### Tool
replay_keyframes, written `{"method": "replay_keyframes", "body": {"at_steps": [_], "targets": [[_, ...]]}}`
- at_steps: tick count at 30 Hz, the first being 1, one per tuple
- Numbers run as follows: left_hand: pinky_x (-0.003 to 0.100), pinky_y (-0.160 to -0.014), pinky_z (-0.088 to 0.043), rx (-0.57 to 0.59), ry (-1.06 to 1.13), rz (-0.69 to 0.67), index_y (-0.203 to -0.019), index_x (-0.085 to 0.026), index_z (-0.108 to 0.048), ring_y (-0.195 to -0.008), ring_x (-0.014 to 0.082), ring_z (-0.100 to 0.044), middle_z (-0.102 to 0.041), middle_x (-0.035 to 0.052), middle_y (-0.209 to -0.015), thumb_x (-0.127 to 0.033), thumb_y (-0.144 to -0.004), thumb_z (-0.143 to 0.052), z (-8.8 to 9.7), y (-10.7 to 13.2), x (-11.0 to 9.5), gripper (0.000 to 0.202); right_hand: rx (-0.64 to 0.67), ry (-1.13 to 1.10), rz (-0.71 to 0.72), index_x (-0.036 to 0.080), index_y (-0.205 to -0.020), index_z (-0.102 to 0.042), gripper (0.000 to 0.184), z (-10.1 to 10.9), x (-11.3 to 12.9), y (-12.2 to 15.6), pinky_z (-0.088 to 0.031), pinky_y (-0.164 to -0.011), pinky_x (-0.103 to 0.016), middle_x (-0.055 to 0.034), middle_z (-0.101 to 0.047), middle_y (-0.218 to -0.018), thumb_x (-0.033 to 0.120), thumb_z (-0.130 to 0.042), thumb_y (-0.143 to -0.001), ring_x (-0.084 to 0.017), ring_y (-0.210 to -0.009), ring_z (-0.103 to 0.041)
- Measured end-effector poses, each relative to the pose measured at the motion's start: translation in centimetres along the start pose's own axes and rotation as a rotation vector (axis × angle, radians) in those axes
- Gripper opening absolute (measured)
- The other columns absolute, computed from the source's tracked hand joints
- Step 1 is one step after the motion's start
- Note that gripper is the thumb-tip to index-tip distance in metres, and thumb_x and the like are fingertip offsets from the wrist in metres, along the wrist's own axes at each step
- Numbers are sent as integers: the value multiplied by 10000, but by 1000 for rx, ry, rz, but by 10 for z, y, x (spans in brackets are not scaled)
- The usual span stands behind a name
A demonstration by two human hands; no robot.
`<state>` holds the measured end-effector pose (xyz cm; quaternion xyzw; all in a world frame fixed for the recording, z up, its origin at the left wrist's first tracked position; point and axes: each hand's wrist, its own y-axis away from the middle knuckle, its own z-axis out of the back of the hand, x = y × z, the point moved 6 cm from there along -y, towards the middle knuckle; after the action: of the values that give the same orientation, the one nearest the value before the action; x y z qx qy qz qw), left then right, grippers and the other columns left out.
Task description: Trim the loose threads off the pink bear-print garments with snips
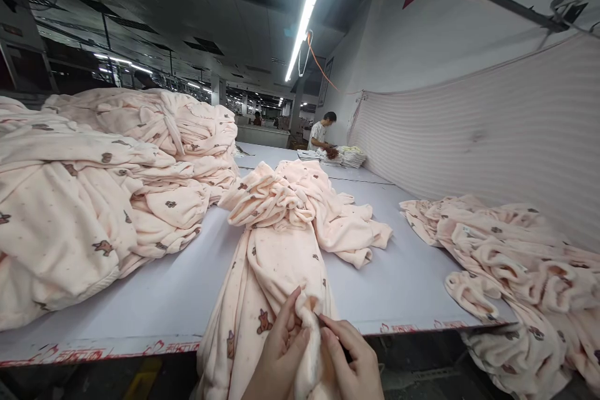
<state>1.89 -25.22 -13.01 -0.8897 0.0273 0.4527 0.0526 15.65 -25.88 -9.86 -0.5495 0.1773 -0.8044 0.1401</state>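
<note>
A pale pink fleece garment [281, 262] printed with small brown bears lies over the table's near edge, its lower part hanging towards me. My left hand [281, 350] pinches a folded edge of this fleece between thumb and fingers. Just to the right, my right hand [349, 353] is closed, its fingertips against the same fold. A thin dark tool shows in part between the right fingers; most of it is hidden by the hand. Farther up the table, the rest of the garment is bunched, with a sleeve spread to the right.
A large heap of like fleece garments [94, 200] covers the left of the table [394, 262]. More garments [506, 256] lie at the right, hanging over the edge. At the far end a person [319, 132] stands by stacked cloth [351, 156]. A striped sheet [482, 131] hangs along the right wall.
</note>
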Motion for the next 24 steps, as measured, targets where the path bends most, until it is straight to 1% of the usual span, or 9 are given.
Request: {"method": "replay_keyframes", "body": {"at_steps": [4, 7, 9, 12, 14, 16, 20, 22, 24], "targets": [[327, -927, -440, 61, -91, 33, -1361, -215, -373, -1049, 219, -596, -632, 97, -1134, -388, -781, -646, -6, -1, 8, 664, -161, -109, -171, 191, -1041, -688, 346, 8, -26, 1, -522, -717, -230, -38, -693, -796, 409, -678, -772, -188, -756, -653], [288, -754, -474, 5, -378, -39, -1248, -208, -483, -804, 183, -607, -622, 33, -873, -316, -774, -609, -4, 3, 3, 502, -52, -206, -241, 173, -933, -663, 324, -1, -34, -4, -507, -622, -229, 8, -614, -669, 455, -663, -774, -159, -630, -598], [291, -713, -453, -93, -667, -214, -1049, -214, -571, -760, 187, -571, -574, 17, -801, -224, -783, -538, 0, 10, -10, 268, -10, -203, -248, 178, -807, -638, 304, 7, -38, -7, -498, -631, -229, -3, -619, -689, 478, -591, -824, -166, -667, -602], [308, -714, -420, -183, -944, -489, -845, -225, -545, -761, 196, -527, -517, 27, -824, -135, -798, -427, 6, 25, -24, 155, -89, 97, -236, 201, -837, -651, 307, 49, -45, -3, -486, -588, -230, -40, -676, -770, 494, -561, -828, -196, -696, -622], [304, -711, -417, -163, -966, -571, -837, -231, -520, -751, 187, -510, -487, 27, -842, -108, -808, -383, 11, 31, -22, 187, -138, 375, -267, 226, -855, -665, 295, 76, -47, 6, -459, -495, -236, -59, -705, -783, 503, -576, -801, -199, -600, -618], [300, -726, -423, -119, -945, -610, -830, -233, -505, -768, 181, -510, -471, 26, -854, -90, -813, -355, 13, 36, -15, 208, -117, 471, -271, 244, -900, -666, 275, 85, -42, 15, -476, -501, -246, -72, -720, -834, 486, -592, -790, -211, -612, -638], [313, -765, -444, -91, -933, -608, -816, -230, -500, -838, 188, -528, -496, 35, -892, -87, -813, -367, 14, 44, -5, 195, 215, 258, -129, 260, -1133, -624, 359, 36, -13, 23, -499, -795, -257, -63, -673, -1061, 334, -649, -783, -225, -947, -639], [325, -795, -458, -80, -969, -580, -814, -229, -520, -892, 202, -544, -520, 47, -934, -113, -809, -410, 15, 48, -9, 160, 286, 224, -127, 248, -1038, -655, 230, 12, -8, 22, -481, -766, -239, -36, -672, -971, 281, -615, -814, -198, -884, -637], [359, -857, -459, -107, -1080, -551, -938, -236, -579, -1015, 240, -537, -520, 79, -1095, -194, -810, -487, 23, 47, -21, 163, 239, 205, -178, 209, -848, -648, 128, 1, -14, 17, -460, -676, -222, -12, -647, -805, 294, -553, -864, -170, -755, -615]]}}
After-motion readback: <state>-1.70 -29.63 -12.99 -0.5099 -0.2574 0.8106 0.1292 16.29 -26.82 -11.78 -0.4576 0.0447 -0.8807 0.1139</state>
